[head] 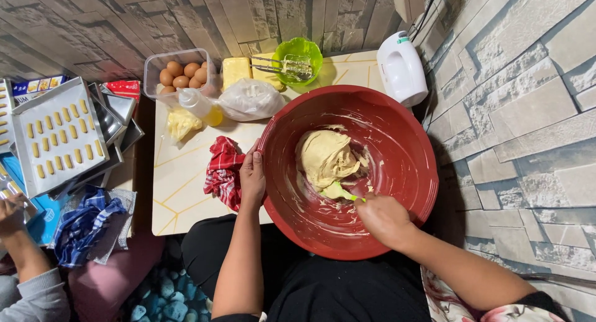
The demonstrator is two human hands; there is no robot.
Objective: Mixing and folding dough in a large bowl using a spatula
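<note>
On the table: a big red bowl [403, 173] sits at the near edge, close to the person's lap.
Dough: a pale yellow lump of dough [326, 157] lies in the middle of the bowl, with smears all around the inside.
Right hand: the right hand [383, 218] is inside the bowl, fingers curled tight around a green spatula [338, 192]. The spatula's flat end touches the bottom of the dough.
Left hand: the left hand [252, 176] grips the bowl's left rim. The fingers wrap over the edge, beside a red checked cloth [223, 172].
Far side of table: a clear box of brown eggs [180, 74], blocks of butter [236, 71], a tied plastic bag [250, 100] of something white, a small bottle [200, 105] lying down, and a green bowl [299, 58] with metal beaters in it.
Mixer: a white hand mixer [402, 67] stands by the wall, just past the red bowl.
Left of table: a metal tray [59, 136] holds rows of small yellow dough sticks. A blue checked cloth [87, 223] lies below it.
Another person: a second person's hand [11, 213], in a grey sleeve, shows at the far left edge, well apart from the bowl.
</note>
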